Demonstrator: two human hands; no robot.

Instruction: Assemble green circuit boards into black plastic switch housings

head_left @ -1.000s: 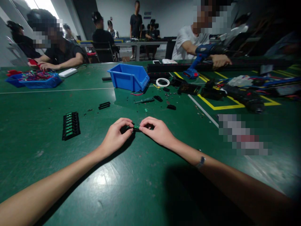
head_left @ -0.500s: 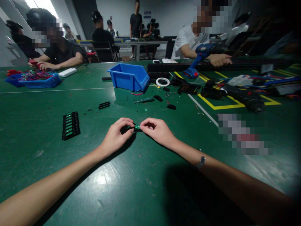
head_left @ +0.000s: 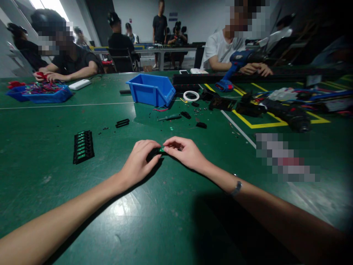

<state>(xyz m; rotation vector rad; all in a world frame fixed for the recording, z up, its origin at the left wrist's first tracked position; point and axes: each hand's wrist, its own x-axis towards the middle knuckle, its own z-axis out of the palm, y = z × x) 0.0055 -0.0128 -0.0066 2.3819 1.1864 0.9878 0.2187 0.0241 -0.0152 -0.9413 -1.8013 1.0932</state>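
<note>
Between my hands is a small green circuit board (head_left: 161, 149), which seems to sit in a black plastic holder mostly covered by my fingers. My left hand (head_left: 142, 156) is closed around its left side, thumb in front and fingers behind. My right hand (head_left: 185, 151) pinches the right end of the board with thumb and forefinger. To the left lies a row of black holders with green boards (head_left: 83, 147), set side by side. Two empty-looking black frames (head_left: 122, 123) lie beyond my left hand. A screwdriver (head_left: 169, 117) rests farther back on the green table.
A blue bin (head_left: 151, 90) stands beyond the screwdriver, near a white ring (head_left: 191, 96). Small screws and black parts are scattered around. A blue cordless drill (head_left: 230, 71) and a black power tool (head_left: 288, 114) are on the right. Two co-workers sit across the table.
My left hand has shifted slightly right along the holder, and its fingers cover more of it. My right fingers have moved a little over the board. The row of boards stays put.
</note>
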